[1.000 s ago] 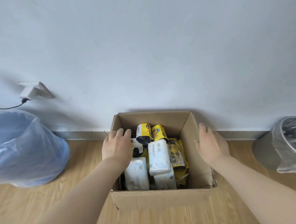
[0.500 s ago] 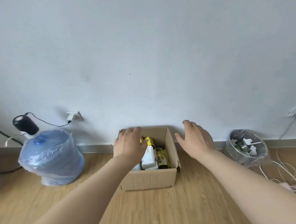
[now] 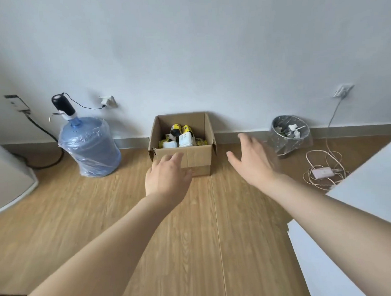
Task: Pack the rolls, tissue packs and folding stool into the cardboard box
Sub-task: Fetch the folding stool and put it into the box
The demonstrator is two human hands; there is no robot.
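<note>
Two bare forearms stretch over the wood floor (image 3: pixel 195 228), both hands empty. The left hand (image 3: pixel 167 174), fingers loosely apart, hangs in front of the near wall of the box (image 3: pixel 191 156); whether it touches the cardboard cannot be told. The right hand (image 3: pixel 253 159), fingers spread and slightly blurred, is off to the box's right, clear of it. The box stands open against the wall, yellow-labelled rolls (image 3: pixel 180 129) upright at the back and white tissue packs (image 3: pixel 185 140) in front of them (no folding stool can be made out, inside or out). A wrapped water jug (image 3: pixel 89 146) sits to the left, a lined bin (image 3: pixel 288 132) to the right, a tangled cable (image 3: pixel 324 169) nearer. The packing looks largely done. If the stool remains, it would best go in flat along a side wall, packs pressed aside first so the rolls stay upright.
</note>
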